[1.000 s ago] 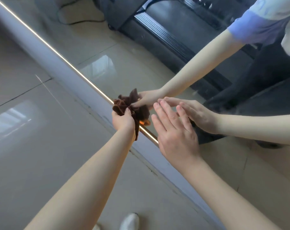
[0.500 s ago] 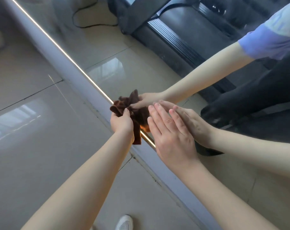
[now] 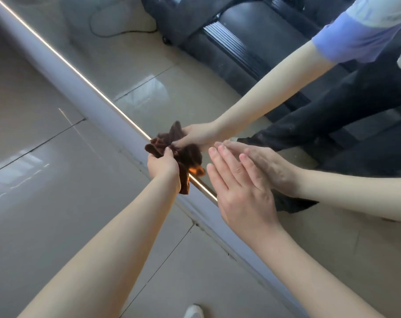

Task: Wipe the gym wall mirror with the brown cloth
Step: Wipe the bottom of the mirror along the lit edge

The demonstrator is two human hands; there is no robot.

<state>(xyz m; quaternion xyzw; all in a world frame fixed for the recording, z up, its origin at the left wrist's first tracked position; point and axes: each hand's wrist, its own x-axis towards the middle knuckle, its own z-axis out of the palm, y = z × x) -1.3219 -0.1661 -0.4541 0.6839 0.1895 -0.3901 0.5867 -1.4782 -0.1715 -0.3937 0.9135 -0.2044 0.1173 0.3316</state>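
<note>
Low down, left hand grips bunched brown cloth against mirror; right hand flat, fingers straight.

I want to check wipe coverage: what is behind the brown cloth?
The mirror and its lit edge strip run behind the brown cloth, which the left hand grips. The glass directly behind it is covered and cannot be seen.

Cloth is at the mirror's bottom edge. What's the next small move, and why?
Probably sweep the left hand up across the mirror, pressing the brown cloth to the glass. That hand grips the cloth bunched at the lower edge, while the right hand, fingers straight, is at the glass beside it.
</note>
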